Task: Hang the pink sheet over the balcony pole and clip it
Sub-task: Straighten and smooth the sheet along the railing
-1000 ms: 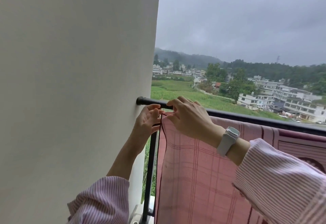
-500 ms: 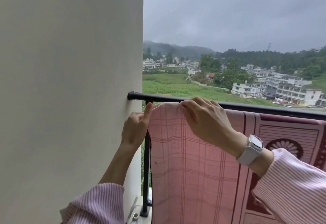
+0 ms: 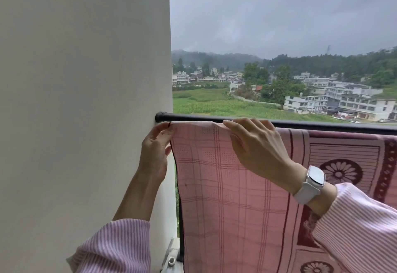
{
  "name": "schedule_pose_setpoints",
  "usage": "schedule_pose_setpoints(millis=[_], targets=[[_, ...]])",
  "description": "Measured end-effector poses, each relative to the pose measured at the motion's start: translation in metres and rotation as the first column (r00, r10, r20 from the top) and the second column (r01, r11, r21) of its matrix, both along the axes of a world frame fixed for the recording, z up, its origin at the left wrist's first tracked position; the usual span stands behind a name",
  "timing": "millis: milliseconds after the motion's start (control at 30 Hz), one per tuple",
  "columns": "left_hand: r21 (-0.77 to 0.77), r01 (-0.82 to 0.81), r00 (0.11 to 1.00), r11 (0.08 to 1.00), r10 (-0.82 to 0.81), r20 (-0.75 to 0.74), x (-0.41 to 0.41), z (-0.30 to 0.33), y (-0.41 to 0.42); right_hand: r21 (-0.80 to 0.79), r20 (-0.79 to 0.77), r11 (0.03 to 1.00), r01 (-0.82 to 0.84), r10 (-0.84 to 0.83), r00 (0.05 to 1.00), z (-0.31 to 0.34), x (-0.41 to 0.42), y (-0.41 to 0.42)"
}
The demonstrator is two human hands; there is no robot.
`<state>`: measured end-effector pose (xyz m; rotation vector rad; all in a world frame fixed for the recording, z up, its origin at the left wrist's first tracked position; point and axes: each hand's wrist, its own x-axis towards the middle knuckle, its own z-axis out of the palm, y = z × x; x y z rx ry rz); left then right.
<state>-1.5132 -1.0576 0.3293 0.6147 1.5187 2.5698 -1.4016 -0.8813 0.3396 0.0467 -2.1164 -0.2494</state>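
Note:
The pink checked sheet [image 3: 225, 186] hangs over the black balcony pole [image 3: 193, 118], its top fold lying along the pole. My left hand [image 3: 155, 148] pinches the sheet's upper left corner right by the wall. My right hand [image 3: 257, 148], with a white watch on the wrist, lies on the top fold a little to the right, fingers curled over it. No clip is visible.
A white wall [image 3: 86, 100] fills the left, and the pole ends against it. A darker patterned cloth [image 3: 348, 165] hangs on the pole to the right. A black upright rail post [image 3: 181, 229] stands behind the sheet's left edge. Beyond are fields and buildings.
The sheet's left corner has been pulled left along the pole, closer to the wall. My left hand has moved from under the pole to pinching that corner.

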Motion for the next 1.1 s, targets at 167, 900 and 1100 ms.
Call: schedule_pose_setpoints(millis=[167, 900, 1100], targets=[[-0.109, -0.493, 0.868, 0.863, 0.497, 0.014, 0.006, -0.015, 0.025, 0.056, -0.042, 0.985, 0.161, -0.158, 0.986, -0.017, 0.048, 0.050], [-0.206, -0.742, 0.115, 0.638, -0.181, -0.977, 0.312, -0.008, 0.384, -0.124, 0.189, 0.837, 0.534, -0.508, 0.840, -0.031, 0.366, 0.344], [-0.215, -0.713, 0.055, 0.667, -0.253, -0.966, 0.418, -0.009, 0.503, -0.241, 0.246, 0.734, 0.635, -0.586, 0.772, -0.031, 0.478, 0.437]])
